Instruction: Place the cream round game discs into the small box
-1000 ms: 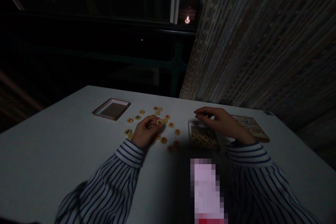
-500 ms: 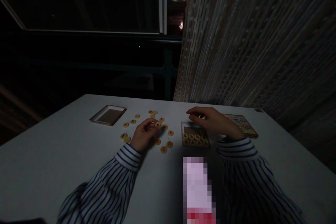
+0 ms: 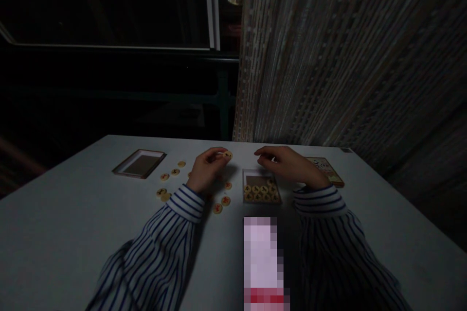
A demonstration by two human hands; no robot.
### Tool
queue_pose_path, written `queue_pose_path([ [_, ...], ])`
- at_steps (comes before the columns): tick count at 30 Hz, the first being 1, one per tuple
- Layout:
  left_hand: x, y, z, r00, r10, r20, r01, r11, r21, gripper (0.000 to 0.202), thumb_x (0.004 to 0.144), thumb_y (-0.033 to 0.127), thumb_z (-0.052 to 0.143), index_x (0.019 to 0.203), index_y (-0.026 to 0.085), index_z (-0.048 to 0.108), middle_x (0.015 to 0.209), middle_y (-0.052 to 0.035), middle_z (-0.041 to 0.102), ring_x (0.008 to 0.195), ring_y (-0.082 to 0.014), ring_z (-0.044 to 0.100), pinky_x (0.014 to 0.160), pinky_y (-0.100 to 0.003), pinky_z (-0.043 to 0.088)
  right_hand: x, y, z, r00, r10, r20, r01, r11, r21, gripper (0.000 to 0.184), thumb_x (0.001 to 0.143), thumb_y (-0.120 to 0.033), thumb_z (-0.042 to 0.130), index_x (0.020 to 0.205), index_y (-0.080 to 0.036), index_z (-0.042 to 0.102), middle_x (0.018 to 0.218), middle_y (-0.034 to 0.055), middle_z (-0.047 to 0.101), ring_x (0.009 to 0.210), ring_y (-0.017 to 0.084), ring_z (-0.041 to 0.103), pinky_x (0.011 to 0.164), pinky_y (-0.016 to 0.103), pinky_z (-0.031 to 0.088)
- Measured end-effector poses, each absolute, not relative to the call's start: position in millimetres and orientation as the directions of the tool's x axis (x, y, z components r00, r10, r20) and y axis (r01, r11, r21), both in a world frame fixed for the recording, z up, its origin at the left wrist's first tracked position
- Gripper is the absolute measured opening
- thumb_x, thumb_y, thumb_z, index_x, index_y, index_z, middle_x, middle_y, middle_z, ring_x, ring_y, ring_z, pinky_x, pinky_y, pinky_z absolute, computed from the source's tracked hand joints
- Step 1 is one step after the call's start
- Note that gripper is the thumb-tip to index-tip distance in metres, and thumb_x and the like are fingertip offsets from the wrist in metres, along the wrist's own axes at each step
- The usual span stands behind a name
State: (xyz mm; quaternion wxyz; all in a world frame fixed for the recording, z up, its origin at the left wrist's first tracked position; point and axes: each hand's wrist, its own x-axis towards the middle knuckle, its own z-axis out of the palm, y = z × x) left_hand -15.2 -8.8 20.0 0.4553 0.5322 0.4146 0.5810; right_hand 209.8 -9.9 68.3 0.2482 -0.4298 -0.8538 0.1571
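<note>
On a white table (image 3: 73, 223), my left hand (image 3: 207, 170) pinches a round wooden game piece (image 3: 226, 155) between thumb and fingertips, lifted above several loose pieces (image 3: 221, 204) marked in red or black. My right hand (image 3: 286, 165) rests with curled fingers at the far edge of a small clear box (image 3: 260, 188) that holds several pieces laid in rows. Both arms wear blue-striped white sleeves.
A shallow box lid (image 3: 138, 163) lies at the left of the pieces. A printed card or box (image 3: 323, 169) lies right of my right hand. A woven curtain (image 3: 346, 58) hangs behind the table; the room is very dark.
My left hand has lifted its piece up and rightward, toward the clear box. The right hand has stayed at the box's far edge. The camera has shifted right.
</note>
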Motion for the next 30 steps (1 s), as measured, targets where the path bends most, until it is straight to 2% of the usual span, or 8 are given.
queue_pose_path([
  [6, 5, 5, 35, -0.024, 0.961, 0.277, -0.108, -0.278, 0.954, 0.035, 0.062, 0.036, 0.07, 0.089, 0.015, 0.065, 0.07, -0.0006, 0.062, 0.061, -0.009, 0.053, 0.06, -0.022, 0.043, 217, -8, 69, -0.488, 0.821, 0.296, 0.685, 0.57, -0.453, 0.027, 0.08, -0.027, 0.051, 0.104, -0.02, 0.063, 0.087, 0.0033, 0.067, 0.076, 0.016, 0.06, 0.068, 0.025, 0.044],
  [15, 30, 9, 18, 0.132, 0.983, 0.127, -0.149, -0.107, 0.983, 0.036, 0.062, 0.032, 0.071, 0.093, 0.014, 0.068, 0.084, -0.0066, 0.068, 0.066, -0.0109, 0.058, 0.066, -0.025, 0.047, 219, -3, 63, -0.468, 0.837, 0.283, 0.743, 0.546, -0.387, 0.027, 0.081, -0.026, 0.049, 0.102, -0.021, 0.064, 0.094, 0.0044, 0.067, 0.082, 0.018, 0.06, 0.07, 0.027, 0.044],
  [24, 41, 10, 6, 0.24, 0.97, 0.026, -0.075, -0.009, 0.997, 0.023, 0.071, 0.023, 0.062, 0.09, 0.013, 0.069, 0.076, -0.0051, 0.069, 0.067, -0.0127, 0.061, 0.068, -0.027, 0.047, 212, -1, 55, -0.485, 0.835, 0.26, 0.76, 0.55, -0.347, 0.028, 0.078, -0.022, 0.049, 0.102, -0.021, 0.064, 0.087, 0.0043, 0.067, 0.077, 0.018, 0.06, 0.064, 0.025, 0.041],
  [30, 43, 9, 5, 0.249, 0.968, 0.034, -0.089, -0.012, 0.996, 0.021, 0.069, 0.022, 0.064, 0.088, 0.014, 0.068, 0.076, -0.0043, 0.069, 0.069, -0.015, 0.063, 0.069, -0.028, 0.048, 210, -1, 55, -0.511, 0.827, 0.235, 0.764, 0.562, -0.317, 0.029, 0.077, -0.021, 0.05, 0.102, -0.021, 0.063, 0.084, 0.0037, 0.066, 0.075, 0.016, 0.058, 0.063, 0.024, 0.039],
])
